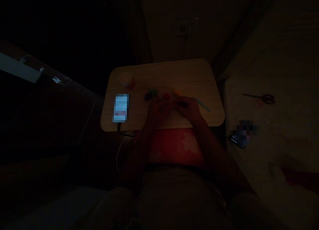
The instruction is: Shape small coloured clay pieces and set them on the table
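Observation:
In the dim light my left hand (159, 110) and my right hand (187, 108) meet over the near half of a small wooden table (189, 72). The fingers of both are closed around a small red piece (170, 105), whose kind I cannot make out. Just beyond the fingers lie a red lump (166, 96) and an orange-yellow piece (177, 92). A green piece (152, 91) and a dark blue piece (148, 96) sit beyond my left hand. To the right of my right hand rests a thin pale-green strip (203, 105).
A lit phone (121, 108) with a cable stands at the table's left, below a lidded tub (126, 80). Scissors (266, 99) and a blurred dark object (240, 137) lie on the pale surface to the right. A wall socket (185, 27) is behind the table.

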Demonstrator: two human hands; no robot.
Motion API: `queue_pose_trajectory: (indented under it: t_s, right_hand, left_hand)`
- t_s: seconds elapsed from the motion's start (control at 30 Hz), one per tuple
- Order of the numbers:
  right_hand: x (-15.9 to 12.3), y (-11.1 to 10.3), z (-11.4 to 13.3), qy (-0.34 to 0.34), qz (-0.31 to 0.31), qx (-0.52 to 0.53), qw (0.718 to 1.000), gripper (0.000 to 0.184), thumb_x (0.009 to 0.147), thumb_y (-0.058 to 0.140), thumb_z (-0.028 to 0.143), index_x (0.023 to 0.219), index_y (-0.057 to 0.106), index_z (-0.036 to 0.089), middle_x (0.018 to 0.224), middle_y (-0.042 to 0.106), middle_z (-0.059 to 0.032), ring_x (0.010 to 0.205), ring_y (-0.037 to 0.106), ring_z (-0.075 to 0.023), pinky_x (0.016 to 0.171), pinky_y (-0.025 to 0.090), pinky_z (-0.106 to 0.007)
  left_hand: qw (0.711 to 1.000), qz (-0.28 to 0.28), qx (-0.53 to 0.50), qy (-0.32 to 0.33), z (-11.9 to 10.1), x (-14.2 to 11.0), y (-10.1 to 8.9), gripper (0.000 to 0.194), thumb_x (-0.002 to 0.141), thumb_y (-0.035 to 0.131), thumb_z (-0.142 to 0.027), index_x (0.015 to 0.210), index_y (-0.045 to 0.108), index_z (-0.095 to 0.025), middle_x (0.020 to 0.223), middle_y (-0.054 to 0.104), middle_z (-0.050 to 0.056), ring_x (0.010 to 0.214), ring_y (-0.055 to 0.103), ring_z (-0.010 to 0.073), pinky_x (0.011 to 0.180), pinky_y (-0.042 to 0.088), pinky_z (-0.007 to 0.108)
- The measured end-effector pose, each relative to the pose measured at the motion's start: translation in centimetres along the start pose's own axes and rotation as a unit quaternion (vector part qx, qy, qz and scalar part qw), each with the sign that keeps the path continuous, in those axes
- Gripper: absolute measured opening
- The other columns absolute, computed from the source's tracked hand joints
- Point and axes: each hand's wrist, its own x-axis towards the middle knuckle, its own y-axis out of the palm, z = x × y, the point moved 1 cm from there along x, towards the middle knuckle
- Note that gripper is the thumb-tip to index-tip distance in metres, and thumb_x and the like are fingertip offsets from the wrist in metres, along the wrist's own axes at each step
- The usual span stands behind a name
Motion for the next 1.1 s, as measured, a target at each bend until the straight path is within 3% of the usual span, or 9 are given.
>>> queue_pose_trajectory:
  t_s: [0.33, 0.67, 0.97, 1.1]
  right_hand:
    - [0.10, 0.01, -0.37, -0.016, 0.043, -0.008, 0.999, 0.016, 0.083, 0.083, 0.038, 0.089, 0.084, 0.024, 0.092, 0.084, -0.0055, 0.083, 0.077, -0.0228, 0.078, 0.061, -0.034]
    - [0.33, -0.06, -0.49, -0.049, 0.081, -0.049, 0.994, 0.009, 0.085, 0.077, 0.029, 0.090, 0.084, 0.024, 0.092, 0.084, -0.0059, 0.084, 0.077, -0.0233, 0.081, 0.060, -0.035]
    - [0.33, 0.24, -0.60, -0.071, 0.069, -0.069, 0.993, 0.018, 0.089, 0.073, 0.028, 0.103, 0.083, 0.026, 0.104, 0.084, -0.0062, 0.094, 0.077, -0.0245, 0.089, 0.060, -0.038]
    - [0.38, 0.10, -0.52, -0.094, 0.042, -0.087, 0.991, 0.018, 0.090, 0.070, 0.026, 0.102, 0.083, 0.026, 0.103, 0.083, -0.0072, 0.096, 0.077, -0.0264, 0.090, 0.059, -0.040]
  left_hand:
    - [1.000, 0.011, 0.008, -0.006, 0.15, -0.03, -0.16, 0.027, 0.095, 0.075, -0.047, 0.093, 0.078, -0.020, 0.092, 0.059, 0.006, 0.088, 0.062, 0.0219, 0.081, 0.055, 0.037]
    - [0.999, 0.033, 0.017, 0.008, 0.38, -0.12, -0.05, 0.031, 0.097, 0.072, -0.050, 0.094, 0.079, -0.020, 0.093, 0.060, 0.007, 0.087, 0.063, 0.0224, 0.080, 0.056, 0.037]
    - [0.999, 0.024, 0.016, -0.018, 0.28, 0.01, 0.07, 0.036, 0.096, 0.071, -0.055, 0.095, 0.077, -0.020, 0.096, 0.063, 0.008, 0.089, 0.064, 0.0224, 0.083, 0.057, 0.039]
    - [1.000, 0.011, 0.012, -0.020, 0.15, 0.06, 0.04, 0.028, 0.098, 0.071, -0.048, 0.104, 0.073, -0.021, 0.102, 0.065, 0.008, 0.098, 0.065, 0.0250, 0.090, 0.056, 0.042]
